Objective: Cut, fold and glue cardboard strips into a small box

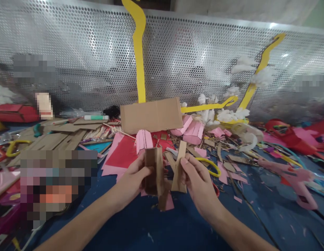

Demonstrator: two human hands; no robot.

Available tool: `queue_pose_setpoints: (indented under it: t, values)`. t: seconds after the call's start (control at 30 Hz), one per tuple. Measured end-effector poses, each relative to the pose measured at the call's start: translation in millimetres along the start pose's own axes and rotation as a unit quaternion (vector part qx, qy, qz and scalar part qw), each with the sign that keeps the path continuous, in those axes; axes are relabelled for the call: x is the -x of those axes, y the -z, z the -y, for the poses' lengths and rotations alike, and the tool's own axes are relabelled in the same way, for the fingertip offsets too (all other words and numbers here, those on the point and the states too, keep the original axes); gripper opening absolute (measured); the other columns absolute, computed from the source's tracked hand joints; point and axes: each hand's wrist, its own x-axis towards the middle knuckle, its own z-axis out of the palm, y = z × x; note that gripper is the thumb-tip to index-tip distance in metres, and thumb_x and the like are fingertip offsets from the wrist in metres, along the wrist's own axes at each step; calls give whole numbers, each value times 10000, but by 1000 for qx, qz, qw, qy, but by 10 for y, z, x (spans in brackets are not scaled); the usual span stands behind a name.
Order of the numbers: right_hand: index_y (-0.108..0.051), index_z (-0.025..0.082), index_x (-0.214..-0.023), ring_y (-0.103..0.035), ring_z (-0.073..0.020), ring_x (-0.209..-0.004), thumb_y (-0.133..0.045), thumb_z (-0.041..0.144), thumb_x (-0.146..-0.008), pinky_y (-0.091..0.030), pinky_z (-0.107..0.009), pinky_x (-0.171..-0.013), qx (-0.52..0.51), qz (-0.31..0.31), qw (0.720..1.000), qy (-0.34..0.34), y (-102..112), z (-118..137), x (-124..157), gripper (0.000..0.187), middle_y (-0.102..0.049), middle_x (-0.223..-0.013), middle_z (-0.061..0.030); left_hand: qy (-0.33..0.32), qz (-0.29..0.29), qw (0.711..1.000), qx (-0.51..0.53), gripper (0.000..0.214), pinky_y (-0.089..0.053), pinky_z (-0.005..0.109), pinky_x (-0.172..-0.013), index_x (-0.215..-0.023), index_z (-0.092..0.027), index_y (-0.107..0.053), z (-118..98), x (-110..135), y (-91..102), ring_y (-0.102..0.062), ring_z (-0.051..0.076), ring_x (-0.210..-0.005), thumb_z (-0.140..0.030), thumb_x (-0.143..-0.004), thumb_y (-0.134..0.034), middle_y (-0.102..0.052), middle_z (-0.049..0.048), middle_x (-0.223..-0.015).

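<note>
My left hand [134, 179] is closed around a folded brown cardboard piece [153, 169], held upright over the blue table. My right hand [197, 181] pinches a narrow cardboard strip [179, 167] beside it, thumb on top. The two cardboard pieces nearly touch at their lower ends. Pink paper scraps [168, 203] lie right under them. Yellow-handled scissors [211, 165] lie just behind my right hand.
A cardboard box [151, 115] stands behind, with pink folded paper pieces [193, 130] and red paper [121, 153] around it. Yellow cut-outs [139, 52] and cotton tufts [261, 76] lean on a perforated metal screen [73, 62]. Pink scissors [295, 177] lie right; cardboard sheets [54, 139] left.
</note>
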Motion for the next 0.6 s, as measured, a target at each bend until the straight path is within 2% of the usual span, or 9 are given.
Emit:
queue_pose_setpoints:
  t: [0.1,0.2,0.43,0.6]
  values:
    - [-499,214,-735,-321,-116,-599,-651,467,-984,-328,-230,-543,-16,-6,1000,0,13,-18,-19,386,-384,-677,54,51,-67,996,34,474,-587,410,-801,-1291,-232,-599,-46,11,-47,-747,263,-859,-160,-823,-629,-775,76,-1011]
    - [-496,211,-724,-327,-115,-594,-645,464,-991,-312,-236,-541,-9,15,1000,-7,8,-21,-12,397,-393,-663,54,47,-74,994,60,451,-570,384,-825,-1279,-237,-625,-72,11,-54,-733,256,-902,-160,-835,-625,-772,72,-1017]
    - [-507,204,-717,-387,-99,-574,-651,445,-988,-345,-224,-535,4,39,999,-27,-15,-24,5,391,-433,-652,55,36,-31,993,106,362,-528,385,-925,-1305,-220,-614,-52,-9,-24,-694,261,-1022,-210,-944,-603,-732,107,-1152]
    - [-592,226,-927,-536,-112,-601,-651,434,-980,-480,-254,-599,-52,62,995,-51,-74,11,16,224,-624,-800,14,6,48,995,90,416,-530,434,-902,-1312,-229,-603,-20,-17,26,-692,276,-954,-475,-976,-616,-718,111,-1081]
